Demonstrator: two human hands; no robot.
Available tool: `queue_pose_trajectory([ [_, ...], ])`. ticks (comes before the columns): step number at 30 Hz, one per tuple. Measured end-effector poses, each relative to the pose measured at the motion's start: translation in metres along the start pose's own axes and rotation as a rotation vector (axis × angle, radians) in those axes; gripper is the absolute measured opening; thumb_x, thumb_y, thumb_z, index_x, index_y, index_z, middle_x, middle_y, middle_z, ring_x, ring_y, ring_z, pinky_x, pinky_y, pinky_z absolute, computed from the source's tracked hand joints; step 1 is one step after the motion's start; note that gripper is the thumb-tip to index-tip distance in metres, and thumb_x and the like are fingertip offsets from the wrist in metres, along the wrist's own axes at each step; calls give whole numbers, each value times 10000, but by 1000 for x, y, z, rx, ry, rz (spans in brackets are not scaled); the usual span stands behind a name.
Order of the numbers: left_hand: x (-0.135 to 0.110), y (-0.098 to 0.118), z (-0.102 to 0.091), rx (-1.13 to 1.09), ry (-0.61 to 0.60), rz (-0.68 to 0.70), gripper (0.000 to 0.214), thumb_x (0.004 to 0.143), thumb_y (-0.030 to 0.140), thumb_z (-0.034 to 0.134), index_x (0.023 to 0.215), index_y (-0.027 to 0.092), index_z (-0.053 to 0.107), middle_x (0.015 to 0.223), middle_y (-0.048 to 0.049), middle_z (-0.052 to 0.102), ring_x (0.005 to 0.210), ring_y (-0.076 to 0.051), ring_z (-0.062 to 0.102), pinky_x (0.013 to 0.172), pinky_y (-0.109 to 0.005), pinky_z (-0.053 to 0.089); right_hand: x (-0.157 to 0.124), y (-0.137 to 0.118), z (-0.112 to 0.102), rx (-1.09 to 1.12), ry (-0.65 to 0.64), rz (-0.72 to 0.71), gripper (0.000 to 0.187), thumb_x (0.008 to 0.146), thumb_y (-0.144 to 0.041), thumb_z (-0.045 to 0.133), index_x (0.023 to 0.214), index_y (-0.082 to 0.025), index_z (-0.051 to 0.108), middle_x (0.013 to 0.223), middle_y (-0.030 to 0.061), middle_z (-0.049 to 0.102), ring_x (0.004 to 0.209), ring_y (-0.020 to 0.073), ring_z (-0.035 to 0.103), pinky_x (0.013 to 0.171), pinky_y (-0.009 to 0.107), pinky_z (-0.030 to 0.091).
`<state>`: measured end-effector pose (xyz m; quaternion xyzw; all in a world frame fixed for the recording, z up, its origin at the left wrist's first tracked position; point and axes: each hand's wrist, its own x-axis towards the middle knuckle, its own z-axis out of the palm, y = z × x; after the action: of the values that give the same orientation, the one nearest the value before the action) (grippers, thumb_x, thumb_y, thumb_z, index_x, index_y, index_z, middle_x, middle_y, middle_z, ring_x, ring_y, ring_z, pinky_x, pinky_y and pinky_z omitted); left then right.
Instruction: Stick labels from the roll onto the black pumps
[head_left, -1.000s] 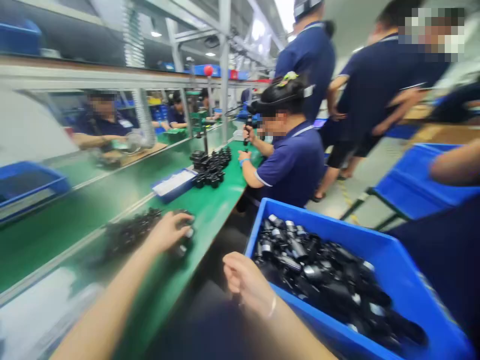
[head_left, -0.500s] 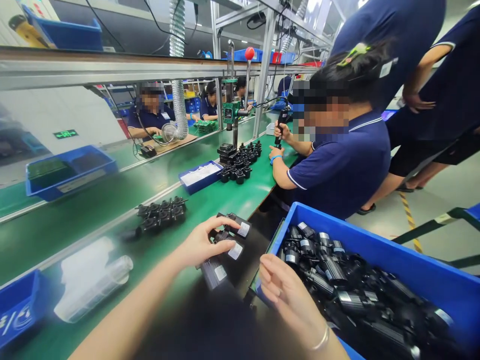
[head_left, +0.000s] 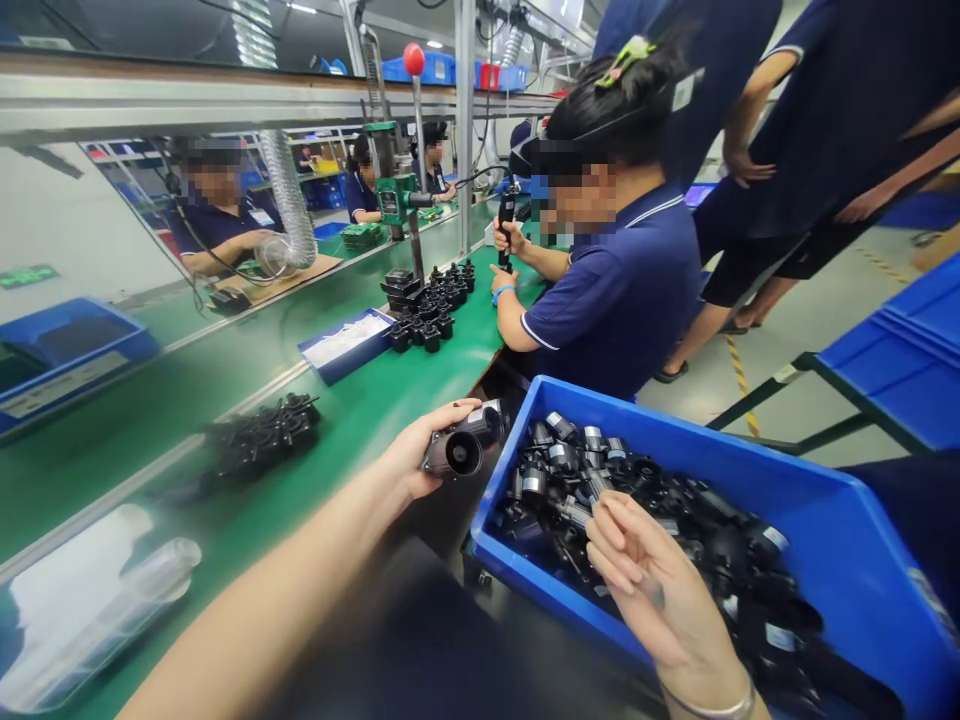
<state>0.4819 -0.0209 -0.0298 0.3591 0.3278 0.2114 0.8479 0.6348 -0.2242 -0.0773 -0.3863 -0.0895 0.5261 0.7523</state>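
My left hand is closed around black cylindrical parts with round open ends, held at the edge of the green bench, just left of the blue bin. My right hand reaches into that bin with its fingers curled down among the many black and silver parts piled inside; whether it grips one is hidden.
A cluster of black parts lies on the green conveyor bench. A clear plastic bag lies at lower left. A seated co-worker works further along, beside a small blue tray and a press. People stand behind.
My left hand has lifted the black parts off the bench toward the bin's corner. My right hand has moved from the bin's near edge down into the pile.
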Motion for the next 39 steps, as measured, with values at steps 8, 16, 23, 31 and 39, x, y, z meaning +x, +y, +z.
queue_pose_trajectory([
  [8, 10, -15, 25, -182, -268, -321, 438, 824, 319, 595, 1241, 199, 530, 1026, -132, 658, 634, -148, 674, 332, -134, 446, -8, -10, -22, 77, 24, 13, 173, 839, -242, 681, 739, -193, 548, 632, -46, 366, 470, 61, 214, 388, 168, 292],
  [16, 16, -40, 25, 146, -514, -123, 636, 815, 510, 550, 1364, 235, 387, 826, -74, 649, 364, -101, 521, 257, -165, 319, -10, -19, -37, 117, 35, -37, 195, 836, -238, 681, 723, -186, 532, 626, -48, 385, 460, 53, 225, 384, 164, 279],
  [23, 32, -50, 65, 739, -240, 235, 357, 780, 365, 688, 1093, 200, 642, 944, -14, 652, 746, -129, 600, 649, -200, 472, -18, -49, -62, 178, 161, -236, 245, 827, -193, 673, 672, -181, 483, 601, -73, 360, 414, 34, 199, 354, 137, 290],
  [31, 47, -83, 106, 1371, -522, 555, 309, 824, 330, 634, 1130, 283, 647, 1016, -42, 601, 956, -205, 597, 922, -325, 455, -22, -60, -85, 307, 191, -282, 273, 847, -136, 641, 649, -176, 457, 569, -83, 389, 391, 20, 308, 348, 132, 348],
  [39, 40, -140, 151, 1951, -927, 923, 287, 888, 237, 479, 1146, 286, 595, 1300, -121, 435, 802, -209, 632, 601, -307, 534, -34, -78, -98, 307, 178, -389, 229, 889, -128, 571, 683, -163, 478, 576, -79, 421, 386, 15, 352, 343, 128, 371],
])
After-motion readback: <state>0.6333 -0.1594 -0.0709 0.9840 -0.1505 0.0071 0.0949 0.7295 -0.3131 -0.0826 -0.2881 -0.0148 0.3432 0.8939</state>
